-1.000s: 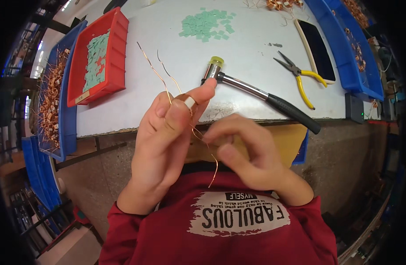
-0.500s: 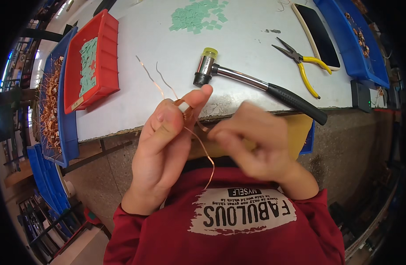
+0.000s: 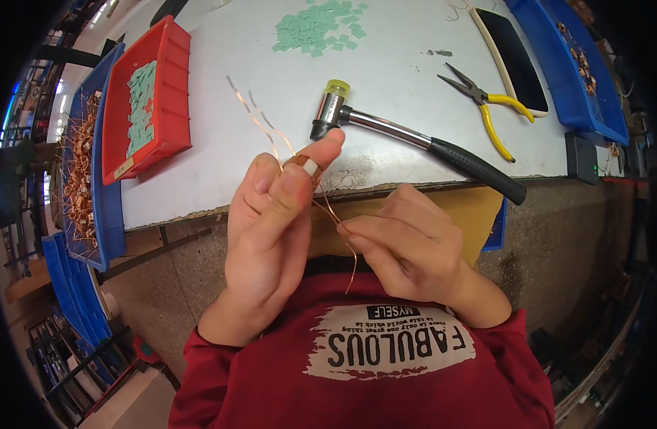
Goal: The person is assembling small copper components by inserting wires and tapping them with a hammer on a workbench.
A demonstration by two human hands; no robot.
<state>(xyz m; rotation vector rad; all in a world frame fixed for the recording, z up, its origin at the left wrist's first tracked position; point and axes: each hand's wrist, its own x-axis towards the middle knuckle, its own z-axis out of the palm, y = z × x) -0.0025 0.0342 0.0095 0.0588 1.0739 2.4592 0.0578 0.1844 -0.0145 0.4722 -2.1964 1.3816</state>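
My left hand (image 3: 271, 229) is closed around a small copper-wound coil (image 3: 310, 169) with a white block at its core, pinched between thumb and fingers, the index finger stretched out. Two wire ends stick up from the coil past the fingers, and two more hang from its lower side. My right hand (image 3: 414, 243) pinches one of these lower copper wires (image 3: 332, 207) between thumb and forefinger. Below that grip a thin length of wire trails down in front of the red top. Beyond the hands lies a mallet (image 3: 389, 127) with a yellow face and black handle.
Yellow-handled pliers (image 3: 482, 99) and a phone (image 3: 513, 61) lie at the right of the white table (image 3: 221, 43). Green square pieces (image 3: 317, 28) are heaped at the back. A red bin (image 3: 175, 93) and a blue bin of coils (image 3: 114, 207) stand left; another blue bin (image 3: 593, 107) stands right.
My right hand, blurred before, now holds a wire near its bend. The left hand and coil have shifted slightly right, and the two lower wires have come closer together.
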